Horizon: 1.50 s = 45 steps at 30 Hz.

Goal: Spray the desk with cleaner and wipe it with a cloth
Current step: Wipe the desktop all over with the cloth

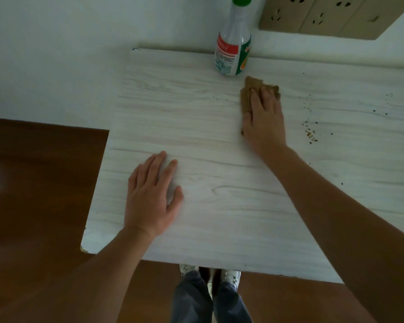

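Note:
A white wood-grain desk (219,127) fills the middle of the head view. My right hand (264,120) lies flat on a brown cloth (250,87), pressing it onto the desk just in front of the spray bottle. The clear spray bottle (233,45), with a green top and a red, white and green label, stands upright at the desk's back edge against the wall. My left hand (152,194) rests palm down on the desk near the front left, fingers spread, holding nothing.
Dark crumbs (310,134) are scattered on the desk to the right of the cloth. A tan panel of wall sockets (324,15) is mounted at the top right. Brown wooden floor (33,194) lies left of and below the desk; my legs and shoes (210,294) show under its front edge.

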Each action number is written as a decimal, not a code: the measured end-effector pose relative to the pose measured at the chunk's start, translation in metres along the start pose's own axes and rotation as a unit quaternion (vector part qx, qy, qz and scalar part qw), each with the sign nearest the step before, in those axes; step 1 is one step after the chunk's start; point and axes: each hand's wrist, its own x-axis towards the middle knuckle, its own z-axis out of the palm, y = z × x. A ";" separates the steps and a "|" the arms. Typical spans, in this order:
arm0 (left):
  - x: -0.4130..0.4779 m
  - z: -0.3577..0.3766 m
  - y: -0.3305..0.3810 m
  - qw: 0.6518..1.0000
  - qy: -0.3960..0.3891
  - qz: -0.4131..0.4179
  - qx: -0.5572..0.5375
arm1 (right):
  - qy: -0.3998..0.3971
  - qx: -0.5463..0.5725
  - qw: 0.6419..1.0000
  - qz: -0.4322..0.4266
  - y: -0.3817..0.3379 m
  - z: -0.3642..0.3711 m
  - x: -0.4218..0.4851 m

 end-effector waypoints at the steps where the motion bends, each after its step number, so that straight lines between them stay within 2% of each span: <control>1: 0.000 0.000 0.000 1.000 0.002 0.000 -0.001 | 0.002 0.000 1.000 -0.009 -0.009 0.005 -0.003; 3: 0.000 0.001 -0.001 1.000 0.006 0.003 -0.002 | -0.008 0.004 0.998 -0.061 -0.020 0.012 -0.026; 7: 0.001 0.002 0.000 1.000 0.008 0.001 0.001 | -0.087 0.002 0.974 -0.209 -0.009 0.004 -0.094; 9: 0.001 0.002 -0.001 1.000 0.006 0.001 0.002 | -0.111 -0.020 0.965 -0.235 0.013 -0.005 -0.111; 14: 0.001 0.002 -0.002 1.000 0.003 0.003 0.003 | -0.071 -0.021 0.984 -0.164 0.047 -0.012 -0.069; 18: 0.001 0.002 -0.002 1.000 -0.002 0.002 0.008 | -0.001 0.016 0.999 -0.042 0.010 0.000 -0.017; 20: 0.001 0.002 -0.002 1.000 -0.005 0.001 0.010 | 0.009 0.019 0.999 -0.038 -0.020 0.012 -0.006; 25: 0.001 0.001 -0.001 1.000 -0.016 -0.001 0.009 | -0.036 0.034 0.983 -0.176 -0.059 0.031 -0.040; 28: 0.001 0.000 -0.001 1.000 -0.019 -0.004 0.005 | -0.077 0.013 0.961 -0.265 -0.044 0.023 -0.078; 30: 0.001 -0.001 -0.001 1.000 -0.020 0.000 0.002 | -0.078 0.006 0.952 -0.295 -0.019 0.015 -0.085; 32: 0.002 -0.001 -0.001 1.000 -0.021 0.001 0.003 | -0.060 0.000 0.958 -0.279 0.006 0.007 -0.074; 35: 0.002 0.000 -0.002 1.000 -0.016 0.004 0.008 | -0.045 -0.001 0.984 -0.173 0.019 -0.004 -0.039; 38: 0.000 0.000 -0.002 1.000 -0.011 0.005 0.010 | -0.008 0.025 0.996 -0.083 -0.003 -0.004 -0.009; 42: 0.001 0.001 -0.002 1.000 -0.007 0.004 0.006 | 0.002 0.029 0.998 -0.061 -0.012 -0.004 -0.008; 45: 0.002 0.001 -0.002 1.000 -0.004 0.006 0.006 | 0.008 0.029 0.995 -0.099 0.009 -0.008 -0.025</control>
